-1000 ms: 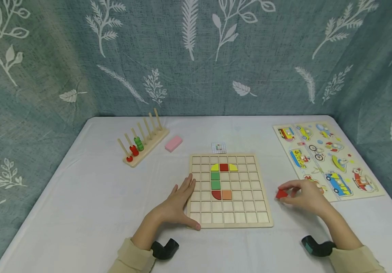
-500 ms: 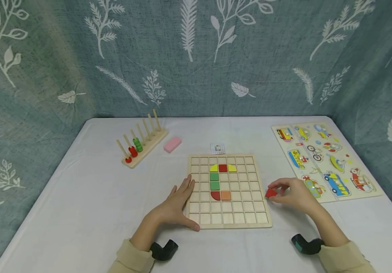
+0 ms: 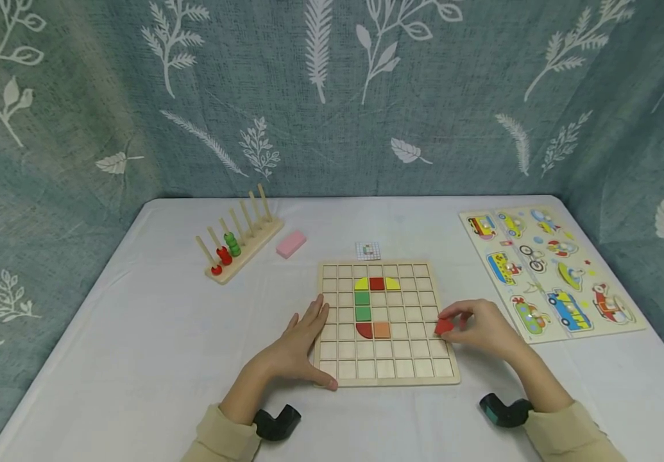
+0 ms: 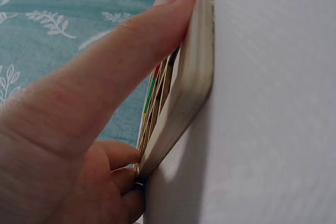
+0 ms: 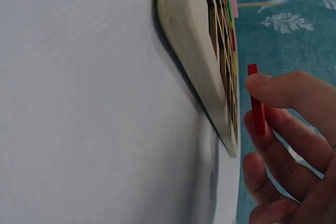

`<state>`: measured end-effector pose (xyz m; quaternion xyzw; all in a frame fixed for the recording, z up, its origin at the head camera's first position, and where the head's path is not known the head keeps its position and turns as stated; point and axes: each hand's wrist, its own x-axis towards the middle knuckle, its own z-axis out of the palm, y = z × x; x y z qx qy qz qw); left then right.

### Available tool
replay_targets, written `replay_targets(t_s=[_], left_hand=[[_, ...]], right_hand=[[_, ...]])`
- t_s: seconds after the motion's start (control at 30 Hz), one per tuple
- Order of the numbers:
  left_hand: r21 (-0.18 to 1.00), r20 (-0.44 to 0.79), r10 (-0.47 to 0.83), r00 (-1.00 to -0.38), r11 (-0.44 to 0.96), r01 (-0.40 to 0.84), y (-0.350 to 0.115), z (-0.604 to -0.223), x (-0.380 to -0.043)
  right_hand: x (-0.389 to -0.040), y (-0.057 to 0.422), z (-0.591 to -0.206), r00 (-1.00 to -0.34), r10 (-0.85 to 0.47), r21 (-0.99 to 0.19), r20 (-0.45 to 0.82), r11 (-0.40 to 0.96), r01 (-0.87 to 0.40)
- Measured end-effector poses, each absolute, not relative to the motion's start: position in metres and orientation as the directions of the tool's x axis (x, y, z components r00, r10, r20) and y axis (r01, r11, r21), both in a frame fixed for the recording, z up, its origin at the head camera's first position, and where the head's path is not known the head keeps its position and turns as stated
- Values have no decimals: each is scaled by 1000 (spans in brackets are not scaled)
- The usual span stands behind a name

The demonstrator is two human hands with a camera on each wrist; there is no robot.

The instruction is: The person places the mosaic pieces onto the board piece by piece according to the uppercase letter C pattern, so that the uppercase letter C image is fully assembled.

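My right hand (image 3: pixel 484 328) pinches a thin red tile (image 3: pixel 443 326) between thumb and fingers, over the right edge of a wooden grid board (image 3: pixel 403 369). In the right wrist view the tile stands apart from the board's surface. My left hand (image 3: pixel 292 351) rests at the board's left side with fingers spread; its thumb lies on the front edge, near the corner. Several tiles sit in the grid: a red square (image 3: pixel 376 283) between two yellow rounded ones, two green squares (image 3: pixel 362 314) below, then a red rounded tile (image 3: pixel 364 330) beside an orange square (image 3: pixel 382 330).
Behind the board lies a small patterned grid card (image 3: pixel 368 251). A pink block (image 3: pixel 291 244) and a wooden peg rack (image 3: pixel 256 246) with red and green beads stand at the back left. Vehicle puzzle boards (image 3: pixel 551 273) lie at the right. A patterned curtain (image 3: pixel 332 147) hangs behind the table.
My right hand has moved left with the red tile, from beside the board to over its right edge. The left hand has stayed on the board.
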<state>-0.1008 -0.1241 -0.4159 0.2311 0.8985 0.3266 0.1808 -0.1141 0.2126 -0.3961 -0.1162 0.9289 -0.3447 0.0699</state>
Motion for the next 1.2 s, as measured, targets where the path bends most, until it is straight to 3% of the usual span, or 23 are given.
replay_targets(t_s=[1.2], left_hand=[[675,-185,537,-823,678,291,-124,-415,-101]], right_hand=[[-125,180,-400,-946,-321,-700,-48,686,-198]])
